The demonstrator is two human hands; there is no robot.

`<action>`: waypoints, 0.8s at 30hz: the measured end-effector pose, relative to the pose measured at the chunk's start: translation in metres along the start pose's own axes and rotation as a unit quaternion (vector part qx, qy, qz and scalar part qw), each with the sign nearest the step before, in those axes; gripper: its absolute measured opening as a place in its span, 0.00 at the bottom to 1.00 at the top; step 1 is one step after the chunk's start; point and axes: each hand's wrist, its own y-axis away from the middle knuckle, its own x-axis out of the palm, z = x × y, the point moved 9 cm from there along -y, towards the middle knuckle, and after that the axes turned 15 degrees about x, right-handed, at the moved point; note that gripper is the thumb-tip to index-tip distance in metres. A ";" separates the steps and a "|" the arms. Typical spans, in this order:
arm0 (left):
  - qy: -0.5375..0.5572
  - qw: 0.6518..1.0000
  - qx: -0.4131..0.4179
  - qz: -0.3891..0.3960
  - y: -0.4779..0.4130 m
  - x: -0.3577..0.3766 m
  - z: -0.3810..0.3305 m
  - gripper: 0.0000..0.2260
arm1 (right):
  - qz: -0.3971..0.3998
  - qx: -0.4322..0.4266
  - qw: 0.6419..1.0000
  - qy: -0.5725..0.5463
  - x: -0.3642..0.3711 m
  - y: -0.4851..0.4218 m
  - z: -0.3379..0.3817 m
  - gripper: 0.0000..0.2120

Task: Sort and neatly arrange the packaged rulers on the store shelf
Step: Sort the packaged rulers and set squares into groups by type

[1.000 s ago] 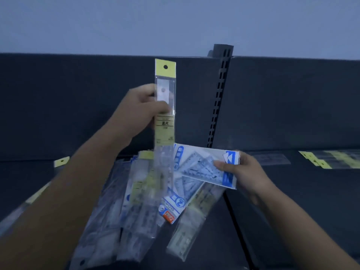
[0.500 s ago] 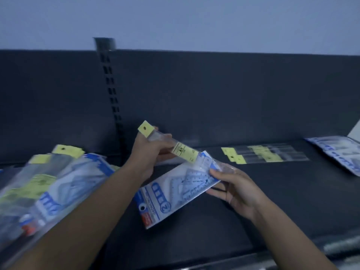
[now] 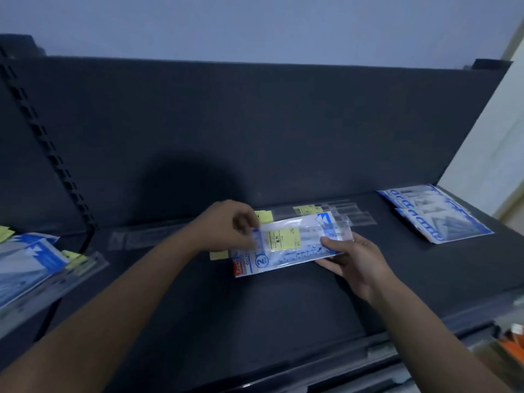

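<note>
The front edge of the shelf (image 3: 340, 361) runs across the bottom. Past it is a wide patch of bare dark shelf floor between the two arms, with room to move.

In the middle, both hands hold packs just above the shelf. The right hand (image 3: 351, 256) grips the right end of a blue pack (image 3: 283, 259), thumb on top and fingers under it. The blue pack lies long-ways, left to right, a bit tilted. The left hand (image 3: 226, 225) has its fingers curled and pinches the left end of a clear ruler pack (image 3: 286, 236) with a yellow label. This clear pack lies on top of the blue pack. A small yellow tab (image 3: 218, 254) peeks out under the left hand. I cannot tell which pack it belongs to.

At the left edge, a messy pile (image 3: 37, 265) of blue and clear packs hangs partly over the shelf's front. At the right, a blue stack (image 3: 436, 219) lies flat near the shelf's right end, well apart from the hands.

Just behind the hands, a row of clear packs (image 3: 354, 217) lies flat by the back. One more flat clear pack (image 3: 141, 236) lies to the left of them.

Behind it all stands the dark back panel (image 3: 255, 123), with a slotted post (image 3: 48, 148) on the left. Above is a pale wall (image 3: 255, 24).
</note>
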 end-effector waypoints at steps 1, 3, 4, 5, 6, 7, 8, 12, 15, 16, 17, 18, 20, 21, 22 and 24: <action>0.001 1.000 0.008 0.029 -0.009 0.013 -0.002 0.08 | -0.009 0.001 1.000 -0.004 -0.005 -0.002 0.000 0.15; 0.021 0.998 0.025 0.054 -0.026 0.032 -0.006 0.04 | -0.026 -0.002 1.000 -0.005 -0.016 -0.005 0.002 0.15; 0.039 0.998 0.034 0.039 -0.035 0.035 -0.006 0.04 | -0.035 -0.001 0.999 -0.001 -0.022 -0.007 0.005 0.16; 0.055 0.998 0.040 0.007 -0.043 0.035 -0.005 0.05 | -0.043 0.004 0.999 0.008 -0.029 -0.007 0.007 0.17; 0.061 0.997 0.041 -0.031 -0.052 0.032 -0.004 0.06 | -0.046 0.014 0.999 0.021 -0.037 -0.007 0.009 0.19; 0.060 0.996 0.038 -0.063 -0.060 0.030 -0.004 0.07 | -0.043 0.028 0.998 0.036 -0.044 -0.007 0.010 0.20; 0.058 0.995 0.032 -0.078 -0.069 0.031 -0.003 0.06 | -0.035 0.041 0.997 0.051 -0.050 -0.007 0.011 0.19; 0.014 0.999 0.025 -0.030 -0.105 0.058 -0.005 0.05 | 0.004 0.085 0.989 0.120 -0.069 -0.010 0.021 0.12; -0.050 0.999 0.017 -0.003 -0.123 0.075 -0.005 0.06 | 0.035 0.102 0.974 0.197 -0.086 -0.012 0.033 0.14; -0.067 0.998 0.008 0.005 -0.126 0.078 -0.003 0.07 | 0.046 0.102 0.971 0.210 -0.093 -0.014 0.038 0.13; -0.081 0.997 -0.009 0.012 -0.127 0.079 0.000 0.08 | 0.054 0.099 0.971 0.213 -0.101 -0.016 0.044 0.12; -0.097 0.995 -0.030 0.017 -0.127 0.080 0.002 0.09 | 0.059 0.096 0.971 0.212 -0.109 -0.018 0.050 0.11; -0.136 0.988 -0.065 0.009 -0.127 0.078 0.002 0.11 | 0.058 0.084 0.971 0.216 -0.125 -0.025 0.065 0.09; -0.145 0.987 -0.068 -0.008 -0.127 0.077 -0.005 0.11 | 0.059 0.080 0.971 0.218 -0.132 -0.028 0.072 0.08; -0.136 0.988 -0.061 -0.032 -0.129 0.077 -0.015 0.10 | 0.064 0.076 0.971 0.217 -0.136 -0.030 0.078 0.08; -0.065 0.995 -0.033 -0.066 -0.136 0.088 -0.043 0.05 | 0.082 0.067 0.974 0.198 -0.143 -0.033 0.089 0.08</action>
